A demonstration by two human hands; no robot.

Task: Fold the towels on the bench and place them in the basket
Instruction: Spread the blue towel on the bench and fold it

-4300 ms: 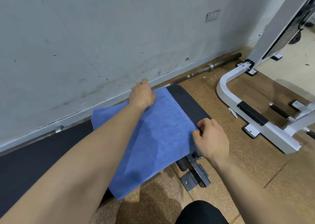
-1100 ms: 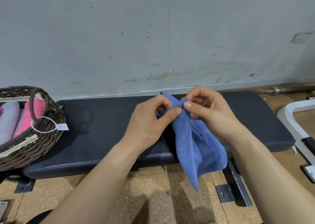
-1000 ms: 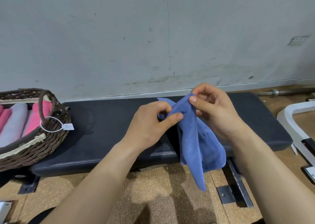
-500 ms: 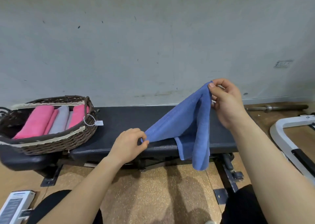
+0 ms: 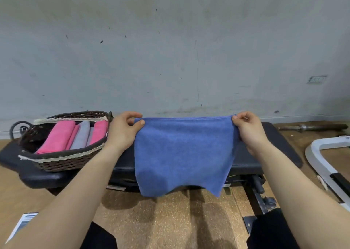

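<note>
A blue towel (image 5: 182,154) hangs spread out flat in the air in front of the black bench (image 5: 272,146). My left hand (image 5: 124,130) pinches its top left corner and my right hand (image 5: 248,129) pinches its top right corner. The top edge is stretched level between them and the lower edge dangles past the bench's front. A dark wicker basket (image 5: 62,158) sits on the bench's left end, holding folded pink towels (image 5: 56,137) and a grey towel (image 5: 82,135) side by side.
A grey wall stands right behind the bench. A barbell bar (image 5: 312,126) lies on the floor at the right, and a white machine frame (image 5: 322,154) curves along the right edge. A white paper (image 5: 23,223) lies on the cork floor at lower left.
Earlier the towel hung bunched between my hands held close together. My hands have moved apart and the towel is now stretched out flat between them. The view has drawn back and the basket shows fully.
</note>
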